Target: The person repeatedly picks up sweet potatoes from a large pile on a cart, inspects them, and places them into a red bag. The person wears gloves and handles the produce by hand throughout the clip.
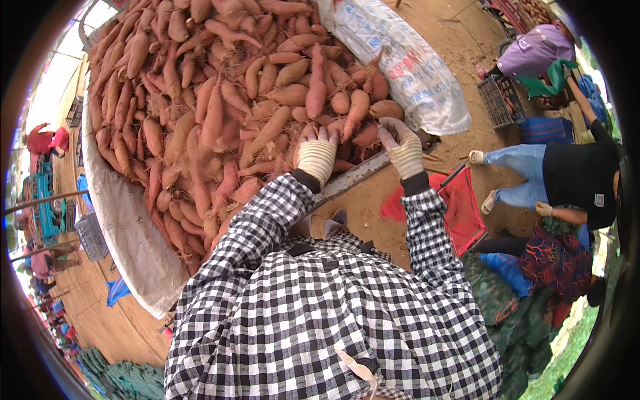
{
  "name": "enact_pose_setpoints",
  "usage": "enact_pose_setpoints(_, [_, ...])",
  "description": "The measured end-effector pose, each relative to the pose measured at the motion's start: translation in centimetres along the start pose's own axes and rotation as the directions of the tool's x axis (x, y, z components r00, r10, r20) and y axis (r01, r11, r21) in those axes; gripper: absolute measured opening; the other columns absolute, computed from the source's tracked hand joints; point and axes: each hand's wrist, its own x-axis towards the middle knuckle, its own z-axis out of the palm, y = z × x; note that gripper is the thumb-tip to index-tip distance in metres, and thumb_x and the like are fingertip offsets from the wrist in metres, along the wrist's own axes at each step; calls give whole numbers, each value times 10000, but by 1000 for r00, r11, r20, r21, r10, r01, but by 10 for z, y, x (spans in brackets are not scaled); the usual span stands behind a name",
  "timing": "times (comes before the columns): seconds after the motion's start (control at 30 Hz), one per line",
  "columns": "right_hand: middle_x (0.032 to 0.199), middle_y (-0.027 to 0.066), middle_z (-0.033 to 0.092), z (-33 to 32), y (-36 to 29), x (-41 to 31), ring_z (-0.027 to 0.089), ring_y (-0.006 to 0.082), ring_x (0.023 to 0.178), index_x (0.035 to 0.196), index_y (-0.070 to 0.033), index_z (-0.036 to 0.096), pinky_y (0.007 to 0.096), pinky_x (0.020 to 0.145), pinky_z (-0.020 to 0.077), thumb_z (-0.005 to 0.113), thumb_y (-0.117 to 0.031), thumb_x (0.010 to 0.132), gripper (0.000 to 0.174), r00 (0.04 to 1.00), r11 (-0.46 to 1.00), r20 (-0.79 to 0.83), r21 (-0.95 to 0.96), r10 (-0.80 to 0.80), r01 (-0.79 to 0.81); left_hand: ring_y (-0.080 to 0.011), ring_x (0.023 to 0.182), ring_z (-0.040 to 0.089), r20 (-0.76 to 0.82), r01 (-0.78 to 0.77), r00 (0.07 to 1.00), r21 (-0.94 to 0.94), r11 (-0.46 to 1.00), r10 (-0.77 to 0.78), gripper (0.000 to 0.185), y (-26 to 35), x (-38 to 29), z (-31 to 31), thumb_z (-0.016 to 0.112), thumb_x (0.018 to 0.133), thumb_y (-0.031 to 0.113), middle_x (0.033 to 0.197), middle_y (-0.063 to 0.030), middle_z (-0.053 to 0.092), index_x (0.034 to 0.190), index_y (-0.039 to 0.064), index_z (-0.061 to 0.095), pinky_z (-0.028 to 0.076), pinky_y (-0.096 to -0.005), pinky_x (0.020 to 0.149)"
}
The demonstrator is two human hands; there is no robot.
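Before me lies a heap of reddish sweet potatoes [215, 115] with thin roots, in a cart bed with a metal edge [357, 177]. My left hand [317, 154], in a striped knit glove with greyish fingertips, reaches over that edge onto the heap. Its fingers point down among the roots, and whether they grip one is hidden. Farther right, my right hand [402, 147] wears a matching glove, its fingers bent and apart near the heap's corner, with nothing visible in them. A tan sweet potato [386, 109] lies just above it.
White woven sacking [410, 75] drapes the right side, pale cloth [132, 240] the left. A red fabric item [462, 212] stands right of me. Nearby are a dark crate [492, 102], green mesh sacks [520, 340], a grey crate [91, 237] and several people, one in jeans [520, 170].
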Motion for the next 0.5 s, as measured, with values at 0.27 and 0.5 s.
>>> enact_pose_setpoints(0.27, [898,121,704,50,-43,60,648,178,761,1095,-6,666,321,726,533,660,-184,909,257,968,971,245,-214,-55,109,-379,897,657,194,50,981,-260,964,2,465,-21,-70,-29,597,825,69,1210,-187,596,1281,144,550,538,-459,743])
enact_pose_setpoints(0.5, [1195,176,642,157,-81,113,621,339,1094,1178,-33,630,394,949,496,673,-185,845,369,833,642,442,-541,-332,543,-343,909,663,237,75,968,-573,816,77,252,-95,-159,-107,659,872,175,1053,-154,682,1108,94,695,535,-411,793])
